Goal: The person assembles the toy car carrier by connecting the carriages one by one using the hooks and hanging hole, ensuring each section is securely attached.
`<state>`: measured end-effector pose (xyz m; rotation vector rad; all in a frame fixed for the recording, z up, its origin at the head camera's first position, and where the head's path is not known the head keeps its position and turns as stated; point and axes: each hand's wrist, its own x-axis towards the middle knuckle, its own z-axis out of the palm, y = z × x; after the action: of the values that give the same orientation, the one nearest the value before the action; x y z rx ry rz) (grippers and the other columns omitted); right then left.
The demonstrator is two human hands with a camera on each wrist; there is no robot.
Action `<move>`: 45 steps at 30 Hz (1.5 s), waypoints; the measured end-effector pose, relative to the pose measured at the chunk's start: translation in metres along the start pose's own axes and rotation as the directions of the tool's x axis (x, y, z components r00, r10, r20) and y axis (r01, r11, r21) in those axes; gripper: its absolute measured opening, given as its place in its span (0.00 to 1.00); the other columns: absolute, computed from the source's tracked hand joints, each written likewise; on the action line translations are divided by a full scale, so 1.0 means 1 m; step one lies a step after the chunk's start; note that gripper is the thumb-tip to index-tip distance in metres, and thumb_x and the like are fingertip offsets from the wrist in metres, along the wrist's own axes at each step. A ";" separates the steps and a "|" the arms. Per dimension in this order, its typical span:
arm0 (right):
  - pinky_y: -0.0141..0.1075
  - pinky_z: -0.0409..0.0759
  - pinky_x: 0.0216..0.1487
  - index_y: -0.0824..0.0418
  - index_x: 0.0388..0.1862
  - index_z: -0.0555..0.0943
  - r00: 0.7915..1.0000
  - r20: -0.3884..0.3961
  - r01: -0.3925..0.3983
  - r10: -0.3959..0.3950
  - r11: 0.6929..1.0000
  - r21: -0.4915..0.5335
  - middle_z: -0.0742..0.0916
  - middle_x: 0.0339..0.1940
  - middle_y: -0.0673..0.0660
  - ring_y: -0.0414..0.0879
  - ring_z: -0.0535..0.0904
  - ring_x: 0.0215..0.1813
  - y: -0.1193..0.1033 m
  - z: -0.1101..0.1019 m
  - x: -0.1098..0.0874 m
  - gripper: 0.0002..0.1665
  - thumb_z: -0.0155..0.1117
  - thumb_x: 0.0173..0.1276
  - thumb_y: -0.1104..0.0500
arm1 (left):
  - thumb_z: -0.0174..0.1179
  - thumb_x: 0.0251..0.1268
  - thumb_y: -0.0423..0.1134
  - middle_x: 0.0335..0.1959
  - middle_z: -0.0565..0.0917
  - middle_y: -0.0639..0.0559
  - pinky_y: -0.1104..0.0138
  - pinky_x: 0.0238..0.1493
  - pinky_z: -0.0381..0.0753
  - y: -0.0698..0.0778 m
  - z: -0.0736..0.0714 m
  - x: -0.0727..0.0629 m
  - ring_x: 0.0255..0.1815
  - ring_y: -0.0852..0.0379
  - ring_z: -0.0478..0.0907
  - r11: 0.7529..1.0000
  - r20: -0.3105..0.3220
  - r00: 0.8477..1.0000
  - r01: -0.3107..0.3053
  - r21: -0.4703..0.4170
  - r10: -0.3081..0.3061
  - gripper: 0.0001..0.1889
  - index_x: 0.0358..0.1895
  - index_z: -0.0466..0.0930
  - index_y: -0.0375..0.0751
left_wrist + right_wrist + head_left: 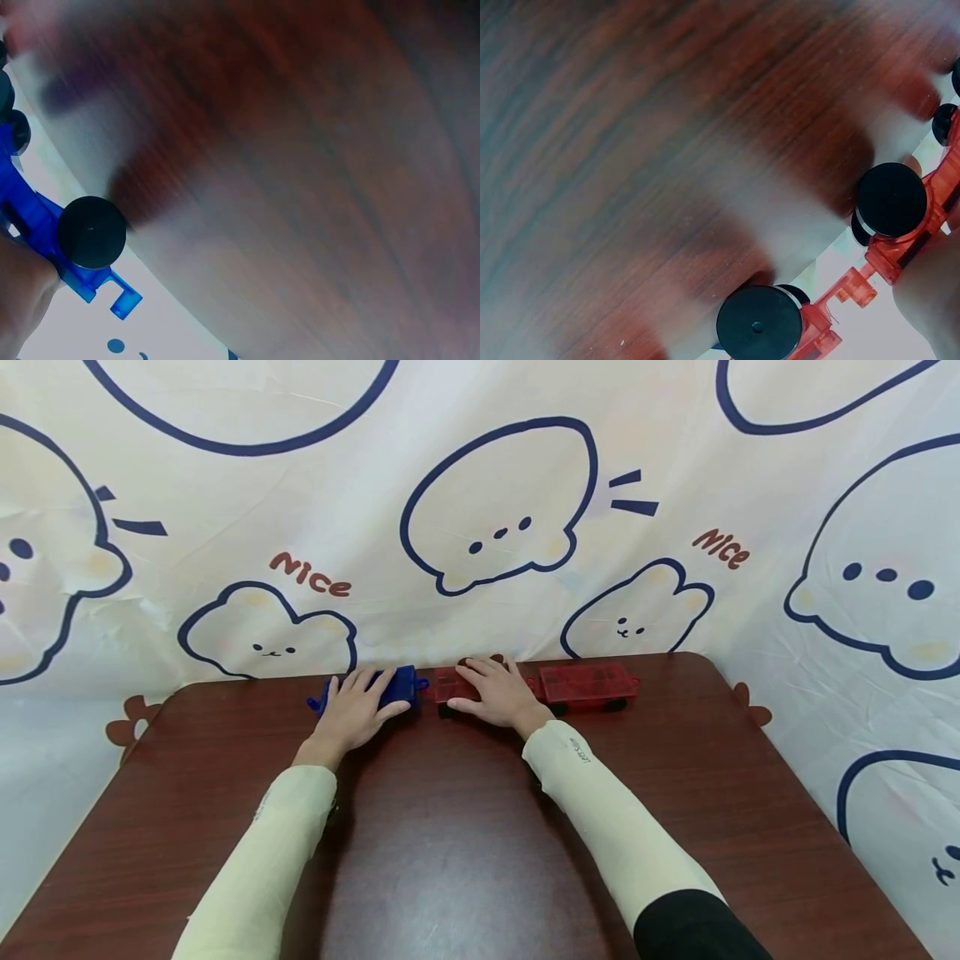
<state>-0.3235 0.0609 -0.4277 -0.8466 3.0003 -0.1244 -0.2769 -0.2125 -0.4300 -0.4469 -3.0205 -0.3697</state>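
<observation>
In the head view, two red toy wagons and a blue one stand in a row along the table's far edge. My left hand (pixel 352 714) grips the blue wagon (pixel 402 683), fingers over its top and thumb along the near side. A black wheel (pixel 92 232) and a square hook (pixel 126 298) show in the left wrist view. My right hand (pixel 498 693) holds the middle red wagon (pixel 445 685) from above. Behind it, to the right, stands the second red wagon (pixel 588 683), joined by a coupling (pixel 855 287). The blue wagon's right-hand hook is close to the middle wagon's end.
The dark brown wooden table (pixel 442 843) stretches toward me, its surface shiny. A white curtain (pixel 495 618) with blue cartoon outlines hangs right behind the far edge and along both sides.
</observation>
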 end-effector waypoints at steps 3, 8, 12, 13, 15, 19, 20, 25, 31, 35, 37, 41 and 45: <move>0.57 0.43 0.79 0.47 0.83 0.59 1.000 0.002 0.003 -0.003 1.000 -0.002 0.63 0.82 0.51 0.51 0.53 0.82 0.000 -0.001 0.000 0.49 0.41 0.72 0.22 | 0.46 0.75 0.68 0.78 0.58 0.36 0.30 0.72 0.38 -0.001 0.000 -0.001 0.79 0.34 0.49 1.000 0.005 1.000 0.000 0.007 0.000 0.42 0.81 0.56 0.44; 0.57 0.43 0.79 0.47 0.83 0.59 1.000 0.003 0.006 -0.006 1.000 -0.008 0.63 0.82 0.51 0.51 0.54 0.82 0.000 -0.002 0.000 0.49 0.41 0.72 0.22 | 0.44 0.75 0.69 0.78 0.57 0.35 0.30 0.72 0.37 -0.002 -0.001 -0.001 0.79 0.33 0.48 1.000 0.019 1.000 0.000 0.024 -0.001 0.42 0.81 0.55 0.44; 0.57 0.43 0.79 0.47 0.82 0.59 1.000 0.007 0.003 -0.003 1.000 -0.009 0.63 0.82 0.51 0.51 0.53 0.82 -0.001 -0.002 -0.001 0.49 0.42 0.72 0.22 | 0.44 0.75 0.68 0.78 0.57 0.35 0.30 0.72 0.36 -0.002 -0.002 -0.002 0.79 0.33 0.48 1.000 0.023 1.000 0.001 0.018 -0.002 0.42 0.81 0.55 0.44; 0.57 0.43 0.79 0.47 0.82 0.59 1.000 0.008 0.002 -0.002 1.000 -0.007 0.63 0.82 0.51 0.51 0.53 0.82 -0.001 -0.003 -0.001 0.49 0.42 0.72 0.22 | 0.44 0.75 0.68 0.78 0.57 0.35 0.30 0.72 0.36 -0.002 -0.002 -0.002 0.79 0.33 0.48 1.000 0.023 1.000 0.001 0.018 -0.002 0.42 0.81 0.55 0.44; 0.57 0.43 0.79 0.47 0.83 0.59 1.000 0.009 0.003 -0.003 1.000 -0.006 0.63 0.82 0.51 0.51 0.53 0.82 -0.001 -0.003 -0.001 0.49 0.42 0.72 0.22 | 0.44 0.75 0.68 0.78 0.57 0.35 0.30 0.72 0.36 -0.002 -0.001 -0.002 0.79 0.33 0.48 1.000 0.023 1.000 -0.001 0.022 0.000 0.42 0.81 0.55 0.44; 0.57 0.43 0.79 0.47 0.82 0.60 1.000 0.008 0.008 -0.008 1.000 0.000 0.63 0.82 0.51 0.51 0.53 0.82 -0.001 -0.002 -0.001 0.49 0.42 0.72 0.22 | 0.44 0.75 0.69 0.78 0.57 0.35 0.30 0.72 0.36 -0.003 0.000 -0.003 0.79 0.33 0.48 1.000 0.026 1.000 -0.003 0.030 0.002 0.42 0.81 0.55 0.44; 0.57 0.43 0.79 0.47 0.82 0.60 1.000 0.006 0.010 -0.009 1.000 -0.001 0.63 0.82 0.51 0.51 0.53 0.82 -0.001 -0.002 -0.001 0.49 0.42 0.72 0.22 | 0.43 0.75 0.69 0.78 0.57 0.35 0.30 0.72 0.36 -0.003 -0.001 -0.003 0.79 0.33 0.48 1.000 0.028 1.000 -0.003 0.030 0.002 0.42 0.81 0.55 0.44; 0.57 0.43 0.79 0.46 0.82 0.60 1.000 0.000 0.014 -0.014 1.000 0.002 0.63 0.82 0.51 0.51 0.53 0.82 0.000 0.000 0.000 0.48 0.42 0.72 0.22 | 0.42 0.75 0.70 0.79 0.56 0.35 0.30 0.72 0.36 -0.003 -0.002 -0.004 0.79 0.33 0.47 1.000 0.043 0.999 0.001 0.026 -0.002 0.43 0.81 0.54 0.44; 0.59 0.41 0.79 0.46 0.82 0.61 1.000 -0.008 0.010 -0.010 1.000 0.023 0.63 0.82 0.51 0.50 0.53 0.82 -0.002 -0.001 0.001 0.48 0.43 0.71 0.22 | 0.43 0.75 0.70 0.79 0.55 0.34 0.30 0.72 0.34 -0.002 -0.006 -0.005 0.80 0.33 0.45 1.000 0.063 0.998 0.012 0.027 -0.013 0.44 0.82 0.53 0.44; 0.59 0.40 0.79 0.46 0.82 0.61 1.000 0.000 0.008 -0.008 0.999 0.033 0.62 0.82 0.52 0.51 0.52 0.82 -0.003 -0.002 0.001 0.49 0.43 0.71 0.22 | 0.43 0.75 0.69 0.79 0.54 0.34 0.31 0.72 0.33 -0.002 -0.007 -0.006 0.80 0.33 0.44 0.999 0.070 0.997 0.016 0.028 -0.018 0.43 0.82 0.52 0.44; 0.59 0.40 0.79 0.46 0.82 0.60 1.000 0.006 0.007 -0.007 0.999 0.033 0.62 0.82 0.51 0.51 0.52 0.82 -0.003 -0.002 0.002 0.49 0.43 0.71 0.22 | 0.43 0.75 0.69 0.79 0.55 0.34 0.30 0.72 0.33 -0.002 -0.007 -0.006 0.80 0.33 0.45 1.000 0.067 0.998 0.016 0.027 -0.018 0.43 0.82 0.53 0.44; 0.59 0.40 0.79 0.46 0.82 0.60 1.000 0.007 0.004 -0.005 0.999 0.034 0.62 0.82 0.51 0.50 0.52 0.82 -0.004 -0.003 0.002 0.49 0.43 0.71 0.22 | 0.42 0.74 0.70 0.79 0.55 0.35 0.30 0.72 0.33 -0.003 -0.006 -0.005 0.80 0.33 0.45 1.000 0.058 0.998 0.015 0.028 -0.016 0.44 0.82 0.53 0.45; 0.59 0.41 0.79 0.46 0.82 0.61 1.000 0.004 0.009 -0.010 0.999 0.045 0.62 0.82 0.52 0.51 0.52 0.82 -0.004 -0.003 0.002 0.49 0.44 0.71 0.22 | 0.41 0.74 0.71 0.79 0.55 0.34 0.31 0.72 0.33 -0.004 -0.005 -0.006 0.80 0.33 0.45 0.999 0.060 0.998 0.019 0.034 -0.021 0.44 0.82 0.53 0.45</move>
<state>-0.3230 0.0566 -0.4244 -0.8560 2.9778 -0.1900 -0.2725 -0.2187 -0.4262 -0.4334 -3.0868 -0.3117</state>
